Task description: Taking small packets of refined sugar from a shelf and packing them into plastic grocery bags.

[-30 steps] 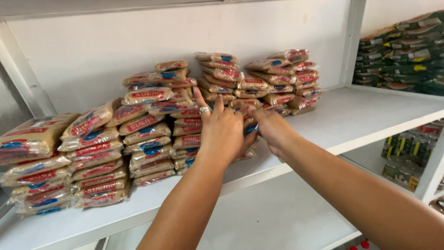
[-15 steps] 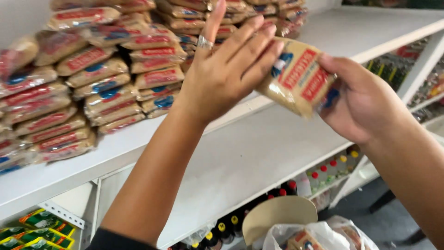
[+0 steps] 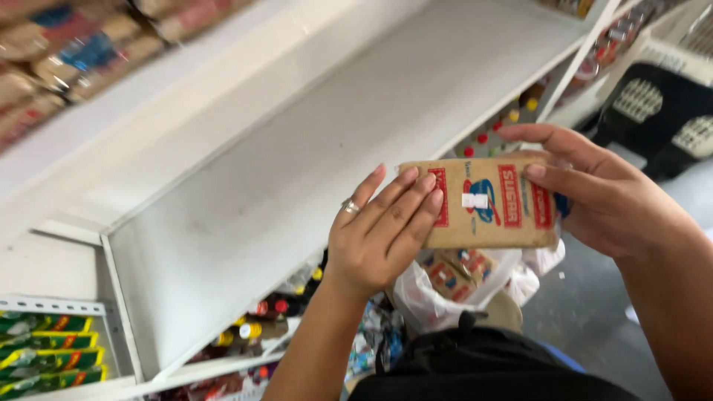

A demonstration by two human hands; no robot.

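Head view: one item in hand, a flat rectangular packet (image 3: 486,202) of tan paper or film with red and blue print and a small white sticker near its middle, held level in the air in front of the white shelf (image 3: 312,171), below that shelf's front edge. Left hand (image 3: 382,230), a ring on one finger, lies with its fingers flat across the packet's left end, thumb hidden behind, so it supports more than it clenches. Right hand (image 3: 594,197) clasps the packet's right end, fingertips on the printed face, the rest wrapped round the edge. Handling, judged: light, firm as a brick-pack yet yielding under pressure, the wrapper smooth and a little slippery, liable to tear at the seams; best taken by the two short ends or across the broad faces, as here. Shelf itself: painted metal board, matt, scuffed, with raised side lips. Above the shelf, blurred stacks of similar packets (image 3: 82,52). Beneath the shelf, small bottles with red and yellow caps (image 3: 260,315); to the shelf's lower left, green and yellow cartons (image 3: 44,356). Directly under the packet, a white plastic bag (image 3: 453,286), crumpled and thin, holding more printed packs.
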